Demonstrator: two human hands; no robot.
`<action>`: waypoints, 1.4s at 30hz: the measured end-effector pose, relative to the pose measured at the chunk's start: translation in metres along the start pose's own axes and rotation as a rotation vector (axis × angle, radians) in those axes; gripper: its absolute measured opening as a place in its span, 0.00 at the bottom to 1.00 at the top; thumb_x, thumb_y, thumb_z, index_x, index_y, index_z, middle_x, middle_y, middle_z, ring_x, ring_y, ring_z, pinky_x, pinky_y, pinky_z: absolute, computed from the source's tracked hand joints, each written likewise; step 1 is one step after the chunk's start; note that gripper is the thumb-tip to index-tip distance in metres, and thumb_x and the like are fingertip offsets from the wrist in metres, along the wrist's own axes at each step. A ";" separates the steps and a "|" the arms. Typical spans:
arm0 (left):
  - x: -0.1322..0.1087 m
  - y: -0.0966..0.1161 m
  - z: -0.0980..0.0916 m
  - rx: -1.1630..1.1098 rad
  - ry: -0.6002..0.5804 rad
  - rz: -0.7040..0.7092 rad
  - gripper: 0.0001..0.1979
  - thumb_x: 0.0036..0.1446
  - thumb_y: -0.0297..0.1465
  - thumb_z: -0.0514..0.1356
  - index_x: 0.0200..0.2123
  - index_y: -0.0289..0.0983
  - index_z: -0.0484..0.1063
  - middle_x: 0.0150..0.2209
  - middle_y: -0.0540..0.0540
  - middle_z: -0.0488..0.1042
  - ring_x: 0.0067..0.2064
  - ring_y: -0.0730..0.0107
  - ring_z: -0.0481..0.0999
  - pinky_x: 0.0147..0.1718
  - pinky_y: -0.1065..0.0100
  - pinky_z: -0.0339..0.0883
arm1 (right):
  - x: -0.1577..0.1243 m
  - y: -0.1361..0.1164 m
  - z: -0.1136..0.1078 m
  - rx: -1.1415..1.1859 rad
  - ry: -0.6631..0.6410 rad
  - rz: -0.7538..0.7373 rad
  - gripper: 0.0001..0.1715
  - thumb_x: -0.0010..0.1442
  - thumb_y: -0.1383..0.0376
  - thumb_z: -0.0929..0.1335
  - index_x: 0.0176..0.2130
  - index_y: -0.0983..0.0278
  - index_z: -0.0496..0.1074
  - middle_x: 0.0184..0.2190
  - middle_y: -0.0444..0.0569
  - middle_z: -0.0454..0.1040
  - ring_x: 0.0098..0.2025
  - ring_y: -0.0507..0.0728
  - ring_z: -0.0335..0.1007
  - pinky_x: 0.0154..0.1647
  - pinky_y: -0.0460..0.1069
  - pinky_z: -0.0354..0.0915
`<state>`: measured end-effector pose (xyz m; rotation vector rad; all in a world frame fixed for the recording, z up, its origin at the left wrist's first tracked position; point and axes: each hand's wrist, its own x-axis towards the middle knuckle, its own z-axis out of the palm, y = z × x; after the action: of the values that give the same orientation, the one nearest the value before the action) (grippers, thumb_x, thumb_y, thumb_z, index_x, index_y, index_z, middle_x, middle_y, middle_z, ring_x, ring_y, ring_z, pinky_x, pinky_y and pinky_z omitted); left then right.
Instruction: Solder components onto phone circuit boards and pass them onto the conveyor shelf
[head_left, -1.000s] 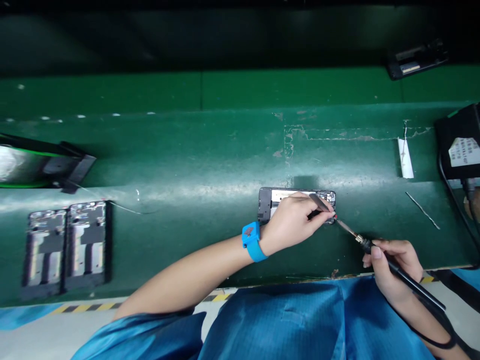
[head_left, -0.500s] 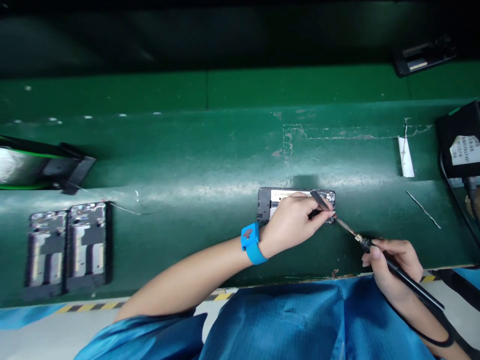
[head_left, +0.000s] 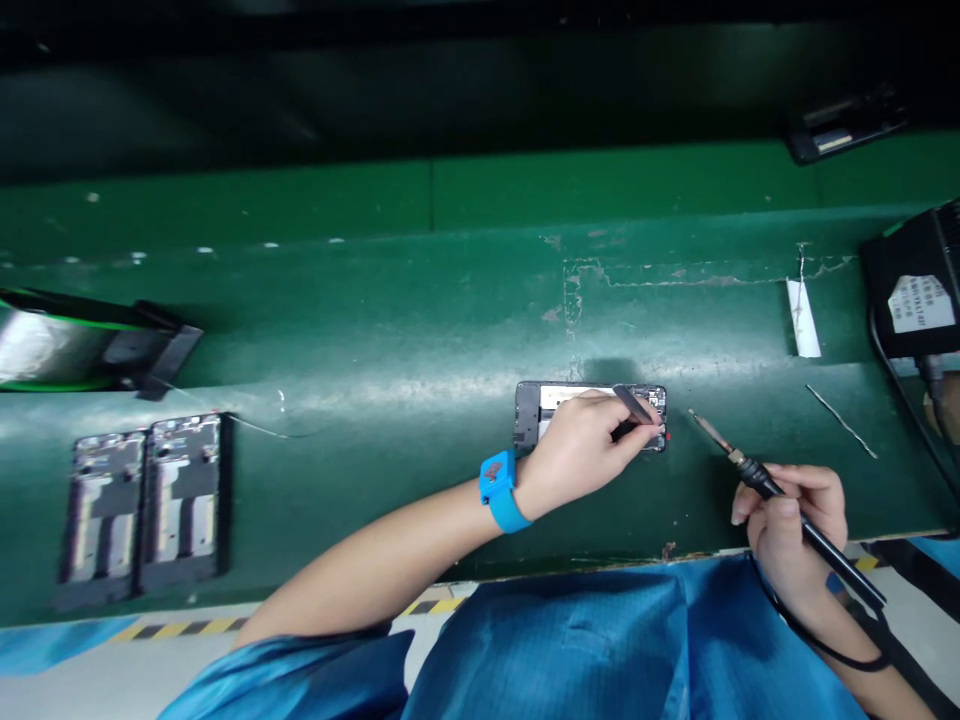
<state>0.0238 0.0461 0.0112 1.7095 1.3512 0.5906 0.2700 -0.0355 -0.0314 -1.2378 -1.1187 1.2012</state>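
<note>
Left hand [head_left: 577, 455] pinches tweezers [head_left: 634, 403]; right hand [head_left: 795, 525] grips a soldering iron [head_left: 757, 482].

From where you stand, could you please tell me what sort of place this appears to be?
This looks like an electronics repair or assembly bench, probably for phones. The right hand holds a soldering iron, the left hand works over a phone frame, and that wrist wears what seems an anti-static strap.

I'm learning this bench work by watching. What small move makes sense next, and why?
Probably touch the soldering iron tip near the tweezers: the right hand holds it clear of the phone frame, while the left hand holds the tweezers on the frame.
</note>
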 end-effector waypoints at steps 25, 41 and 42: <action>0.000 0.001 -0.002 0.005 -0.012 -0.002 0.04 0.63 0.31 0.65 0.38 0.37 0.79 0.39 0.57 0.80 0.41 0.74 0.80 0.42 0.71 0.70 | 0.003 -0.022 0.012 -0.221 -0.084 0.029 0.09 0.64 0.77 0.67 0.41 0.66 0.65 0.25 0.41 0.72 0.19 0.47 0.67 0.20 0.41 0.67; 0.000 0.002 -0.002 -0.019 -0.020 -0.011 0.05 0.64 0.31 0.64 0.38 0.36 0.79 0.40 0.52 0.80 0.41 0.70 0.80 0.42 0.68 0.70 | -0.006 -0.010 0.001 -0.018 -0.003 0.137 0.08 0.68 0.74 0.66 0.45 0.65 0.64 0.26 0.43 0.72 0.20 0.51 0.67 0.18 0.45 0.66; 0.000 0.003 -0.003 -0.021 -0.019 -0.013 0.05 0.64 0.31 0.64 0.38 0.35 0.79 0.40 0.52 0.81 0.41 0.70 0.80 0.42 0.68 0.70 | -0.006 -0.010 0.001 -0.021 -0.004 0.135 0.07 0.68 0.74 0.66 0.45 0.65 0.64 0.26 0.43 0.73 0.20 0.50 0.67 0.18 0.45 0.66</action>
<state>0.0233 0.0467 0.0149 1.6843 1.3371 0.5781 0.2688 -0.0410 -0.0215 -1.3451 -1.0665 1.2964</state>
